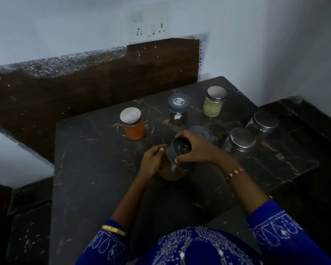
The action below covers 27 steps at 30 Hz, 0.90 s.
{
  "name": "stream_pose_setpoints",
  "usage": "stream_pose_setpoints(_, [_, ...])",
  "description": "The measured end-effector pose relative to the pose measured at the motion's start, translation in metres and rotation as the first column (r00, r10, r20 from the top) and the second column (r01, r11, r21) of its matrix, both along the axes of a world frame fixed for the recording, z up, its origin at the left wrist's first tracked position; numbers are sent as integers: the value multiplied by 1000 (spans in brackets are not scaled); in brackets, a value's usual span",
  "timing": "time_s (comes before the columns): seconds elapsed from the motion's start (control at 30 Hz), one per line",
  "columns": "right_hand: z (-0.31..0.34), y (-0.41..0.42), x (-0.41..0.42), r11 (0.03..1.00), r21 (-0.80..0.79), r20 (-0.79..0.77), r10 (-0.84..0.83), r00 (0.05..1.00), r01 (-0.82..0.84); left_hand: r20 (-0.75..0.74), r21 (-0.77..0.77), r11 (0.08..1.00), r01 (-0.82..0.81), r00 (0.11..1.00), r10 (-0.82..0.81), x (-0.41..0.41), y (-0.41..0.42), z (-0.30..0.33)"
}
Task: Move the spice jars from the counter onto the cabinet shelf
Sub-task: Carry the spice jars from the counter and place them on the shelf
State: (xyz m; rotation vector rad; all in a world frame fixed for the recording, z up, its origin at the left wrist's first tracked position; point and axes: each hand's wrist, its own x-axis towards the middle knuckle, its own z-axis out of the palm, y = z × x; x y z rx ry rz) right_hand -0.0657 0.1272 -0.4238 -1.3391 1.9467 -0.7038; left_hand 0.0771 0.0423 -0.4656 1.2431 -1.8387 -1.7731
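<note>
No readable writing anywhere

The grey jar lid (pixel 178 102) carries a pale round sticker, and another grey lid (pixel 201 133) shows a faint mark, but both are too blurred to read.

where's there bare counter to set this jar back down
Bare counter lies left of the left hand, below the orange jar. The right is crowded: blue-lidded jar, green jar and two steel-lidded jars.

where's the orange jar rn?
Head view: the orange jar stands upright at the left of the counter, apart from both hands, with the grey-lidded jar as its nearest neighbour to its right.
</note>
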Motion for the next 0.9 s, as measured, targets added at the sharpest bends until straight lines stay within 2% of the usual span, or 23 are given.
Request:
stream_pose_setpoints(0.07, [12,-6,-5,995,-88,95,43,995,-34,-52,124,991,-48,997,55,9,-5,14])
stream_pose_setpoints(0.17, [26,-15,-5,986,-159,218,73,973,-39,-247,447,894,-15,959,140,23,-11,31])
stream_pose_setpoints(0.27, [30,-26,-1,973,-231,332,77,940,2,-377,579,813,59,904,203,33,-16,34])
stream_pose_setpoints(0.4, [27,-39,8,936,-248,486,-103,868,250,-495,527,850,19,820,288,33,-16,36])
stream_pose_setpoints(0.53, [29,-46,24,953,-120,552,-169,817,278,-540,361,922,-143,774,332,29,-18,41])
stream_pose_setpoints(0.67, [26,-48,35,896,-130,679,-232,697,424,-593,307,934,-185,730,340,32,-21,47])
stream_pose_setpoints(0.73, [26,-47,35,878,-150,755,-194,626,454,-598,373,912,-168,708,375,37,-29,47])
stream_pose_setpoints(0.83, [28,-48,37,868,-237,857,-24,514,436,-512,435,892,-119,783,354,43,-42,49])
stream_pose_setpoints(0.9, [30,-51,40,853,-285,866,35,498,436,-502,470,882,-27,814,292,44,-45,51])
